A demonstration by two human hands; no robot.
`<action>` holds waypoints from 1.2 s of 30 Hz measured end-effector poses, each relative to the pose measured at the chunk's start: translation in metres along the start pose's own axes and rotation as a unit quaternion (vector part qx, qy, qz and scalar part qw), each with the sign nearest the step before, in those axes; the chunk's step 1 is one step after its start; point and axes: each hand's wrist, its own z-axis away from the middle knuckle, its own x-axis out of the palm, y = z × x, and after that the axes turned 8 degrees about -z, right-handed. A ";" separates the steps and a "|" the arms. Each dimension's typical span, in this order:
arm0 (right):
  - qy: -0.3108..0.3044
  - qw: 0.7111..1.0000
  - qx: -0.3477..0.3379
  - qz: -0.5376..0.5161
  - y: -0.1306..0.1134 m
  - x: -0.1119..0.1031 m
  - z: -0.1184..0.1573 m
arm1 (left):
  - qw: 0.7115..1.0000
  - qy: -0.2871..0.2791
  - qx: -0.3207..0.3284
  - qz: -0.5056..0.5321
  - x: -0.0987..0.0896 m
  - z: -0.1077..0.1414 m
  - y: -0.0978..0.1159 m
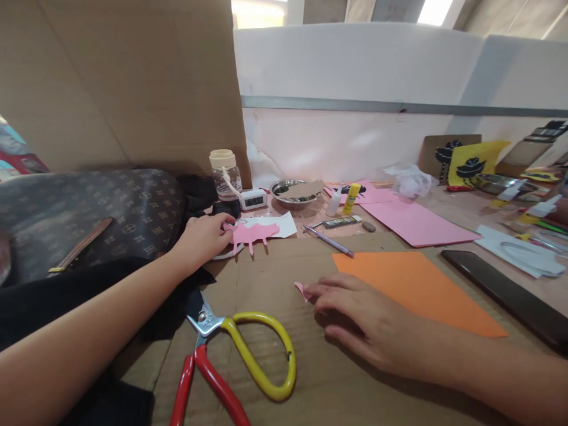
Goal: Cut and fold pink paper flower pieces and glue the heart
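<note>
My left hand is closed on the left end of a pink paper cutout with several thin legs, held over a white piece of paper. My right hand is low over the cardboard, its fingertips on a small pink paper scrap; how the fingers grip it is partly hidden. Scissors with one yellow and one red handle lie between my forearms, blades apart. Under and beyond my right hand is an orange paper sheet.
Beyond lie a pen, a blade case, a glue stick, a small white bottle, a metal bowl and a digital clock. Pink sheets and a phone are rightward; a patterned bag sits left.
</note>
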 end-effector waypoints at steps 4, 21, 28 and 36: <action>-0.030 0.999 -0.004 -0.013 -0.001 -0.001 -0.005 | 0.997 0.035 0.029 -0.061 -0.004 0.000 0.003; 0.029 0.999 -0.038 0.001 0.004 -0.001 -0.001 | 0.913 -0.043 0.400 -0.066 0.000 0.095 0.113; 0.067 0.996 -0.012 0.051 0.015 0.002 0.002 | 0.917 -0.057 0.390 -0.060 -0.005 0.095 0.111; 0.037 0.998 0.032 0.030 0.019 0.005 0.003 | 0.913 -0.059 0.400 -0.053 -0.006 0.094 0.111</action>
